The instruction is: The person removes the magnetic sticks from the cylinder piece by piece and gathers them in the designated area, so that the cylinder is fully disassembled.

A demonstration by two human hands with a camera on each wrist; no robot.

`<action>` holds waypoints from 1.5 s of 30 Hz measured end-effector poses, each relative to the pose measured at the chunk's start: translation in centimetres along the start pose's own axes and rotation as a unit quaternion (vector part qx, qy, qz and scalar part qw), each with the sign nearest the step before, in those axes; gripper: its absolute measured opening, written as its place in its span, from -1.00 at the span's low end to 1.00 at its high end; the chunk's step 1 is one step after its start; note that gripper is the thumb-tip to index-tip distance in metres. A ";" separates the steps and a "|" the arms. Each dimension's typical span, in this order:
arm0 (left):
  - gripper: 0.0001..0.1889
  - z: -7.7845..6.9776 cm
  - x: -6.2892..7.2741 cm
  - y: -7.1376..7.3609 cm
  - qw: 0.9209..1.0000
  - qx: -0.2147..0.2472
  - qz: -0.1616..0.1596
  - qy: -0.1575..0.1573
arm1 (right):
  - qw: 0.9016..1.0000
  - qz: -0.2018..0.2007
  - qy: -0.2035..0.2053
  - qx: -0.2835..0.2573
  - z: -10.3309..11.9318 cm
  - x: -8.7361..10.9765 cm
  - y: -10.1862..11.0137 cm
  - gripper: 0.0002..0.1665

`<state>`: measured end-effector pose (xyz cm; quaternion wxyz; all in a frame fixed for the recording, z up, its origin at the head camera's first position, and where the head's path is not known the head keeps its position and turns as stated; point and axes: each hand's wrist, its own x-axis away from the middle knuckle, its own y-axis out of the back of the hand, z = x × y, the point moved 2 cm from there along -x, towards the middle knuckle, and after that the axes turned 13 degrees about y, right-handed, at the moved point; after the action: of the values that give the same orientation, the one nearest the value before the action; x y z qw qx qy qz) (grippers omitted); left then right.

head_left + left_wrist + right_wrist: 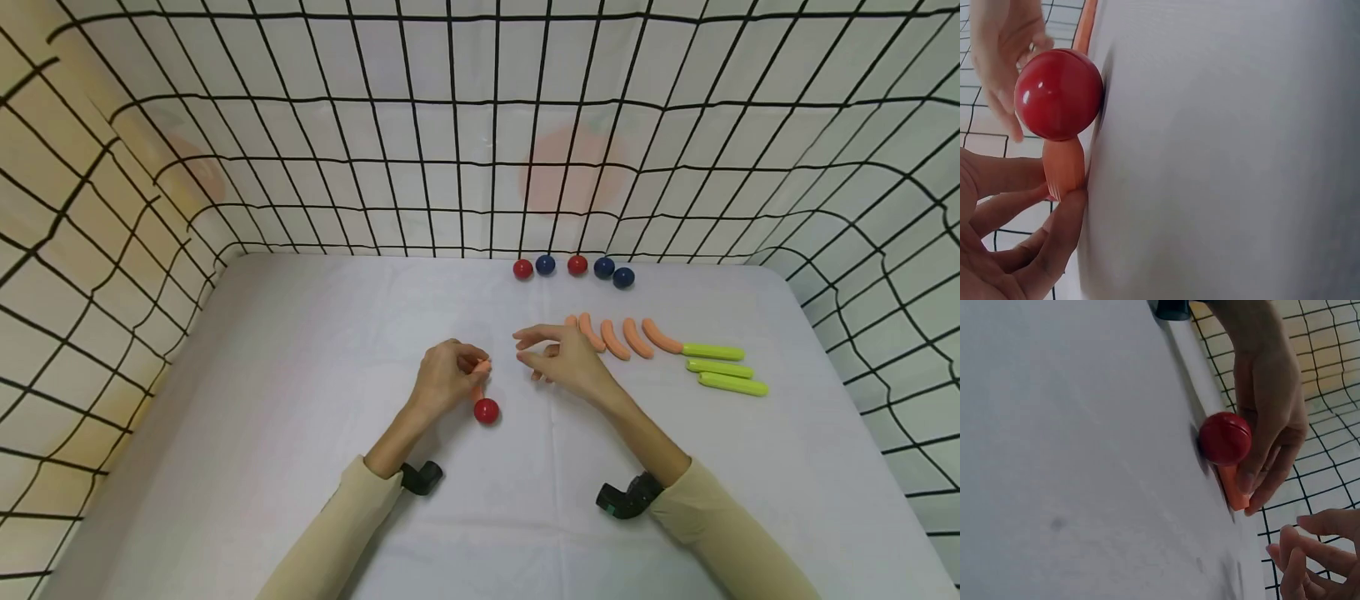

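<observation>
My left hand (442, 373) pinches an orange sausage-shaped piece (1064, 164) low over the white table, thumb on one side and fingers on the other. A glossy red ball (486, 411) sits at the near end of this piece and looks joined to it in the left wrist view. My right hand (567, 358) hovers a little to the right with nothing in its grasp, its thumb apart from the loosely bent fingers. Behind it lies a row of curved orange sausage-shaped pieces (615, 340), one partly hidden by that hand.
Several light green sticks (726, 383) lie to the right, the farthest meeting an orange piece. Along the table's back edge sit red balls (577, 265) and dark blue balls (623, 277). Black netting (450, 100) stands around the back and sides of the white table (300, 417).
</observation>
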<state>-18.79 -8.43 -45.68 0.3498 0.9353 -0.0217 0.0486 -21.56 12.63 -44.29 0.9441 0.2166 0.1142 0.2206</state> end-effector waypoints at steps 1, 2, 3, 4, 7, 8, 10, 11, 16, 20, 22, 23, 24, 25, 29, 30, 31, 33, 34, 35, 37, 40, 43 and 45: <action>-0.84 0.0 0.0 0.0 1.000 0.001 0.002 0.001 | 1.000 0.015 0.000 -0.013 0.0 0.5 -0.3 -0.55; -0.83 0.0 0.1 0.1 1.000 0.002 0.003 0.002 | 0.999 0.031 0.002 -0.026 0.0 1.0 -0.5 -0.54; -0.83 0.0 0.1 0.1 1.000 0.003 0.004 0.004 | 0.998 0.046 0.002 -0.034 0.1 1.4 -0.8 -0.53; -0.82 0.0 0.2 0.1 1.000 0.004 0.005 0.005 | 0.997 0.061 0.005 -0.037 0.1 1.8 -1.1 -0.52; -0.82 -0.1 0.3 0.2 1.000 0.004 0.003 0.006 | 0.995 0.096 0.014 -0.037 0.3 2.8 -2.0 -0.50; -0.82 -0.1 0.3 0.3 1.000 0.005 0.001 0.006 | 0.994 0.103 0.021 -0.034 0.4 3.0 -2.3 -0.49; -0.83 -0.1 0.3 0.3 1.000 0.007 -0.002 0.003 | 0.993 0.107 0.036 -0.023 0.5 3.3 -3.0 -0.48; -0.84 -0.1 0.3 0.3 1.000 0.008 -0.004 0.001 | 0.994 0.104 0.041 -0.019 0.5 3.4 -3.3 -0.48; -0.85 -0.1 0.3 0.3 1.000 0.005 -0.010 -0.013 | 0.996 0.076 0.050 0.011 0.5 3.6 -4.5 -0.54; -0.85 -0.1 0.3 0.4 1.000 -0.001 0.002 -0.018 | 0.996 0.076 0.042 0.022 0.4 3.6 -4.6 -0.60; -0.83 0.0 0.2 0.6 1.000 -0.007 0.021 -0.022 | 0.995 0.086 0.040 0.020 0.4 3.5 -4.2 -0.61; -0.81 0.1 0.2 0.6 0.999 -0.010 0.034 -0.022 | 0.995 0.091 0.039 0.017 0.2 3.5 -4.1 -0.61; -0.79 0.3 0.1 0.7 0.998 -0.012 0.048 -0.024 | 0.994 0.097 0.040 0.013 0.1 3.5 -3.8 -0.61; -0.76 0.4 0.1 0.8 0.997 -0.013 0.063 -0.030 | 0.994 0.103 0.038 0.009 -0.1 3.5 -3.6 -0.61; -0.69 0.9 0.1 1.3 0.991 -0.004 0.122 -0.059 | 0.991 0.127 0.037 -0.016 -1.1 3.4 -2.7 -0.58; -0.69 0.9 0.2 1.3 0.989 -0.001 0.133 -0.069 | 0.990 0.133 0.036 -0.024 -1.2 3.4 -2.6 -0.58; -0.70 1.0 0.2 1.4 0.987 0.002 0.141 -0.079 | 0.989 0.138 0.034 -0.031 -1.4 3.3 -2.4 -0.57; -0.74 1.1 0.3 1.5 0.984 0.004 0.149 -0.093 | 0.988 0.143 0.033 -0.043 -1.6 3.3 -2.3 -0.56; -0.77 1.1 0.3 1.5 0.984 0.003 0.150 -0.098 | 0.988 0.145 0.032 -0.048 -1.6 3.3 -2.2 -0.55; -0.79 1.1 0.3 1.4 0.984 0.000 0.148 -0.103 | 0.987 0.146 0.031 -0.051 -1.7 3.3 -2.2 -0.53; -0.83 1.1 0.3 1.4 0.984 -0.005 0.143 -0.110 | 0.987 0.147 0.033 -0.051 -1.7 3.3 -2.2 -0.51; -0.87 1.0 0.3 1.3 0.984 -0.013 0.132 -0.116 | 0.988 0.142 0.042 -0.045 -1.7 3.3 -2.3 -0.49; -0.88 0.9 0.3 1.3 0.985 -0.019 0.125 -0.119 | 0.989 0.133 0.046 -0.043 -1.8 3.3 -2.3 -0.51; -0.90 0.9 0.3 1.3 0.985 -0.023 0.121 -0.122 | 0.990 0.128 0.043 -0.048 -1.9 3.3 -2.3 -0.53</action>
<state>-18.55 -10.05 -45.50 0.3579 0.9162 -0.1785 -0.0242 -18.42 13.02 -47.42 0.9116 0.1742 0.1151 0.3542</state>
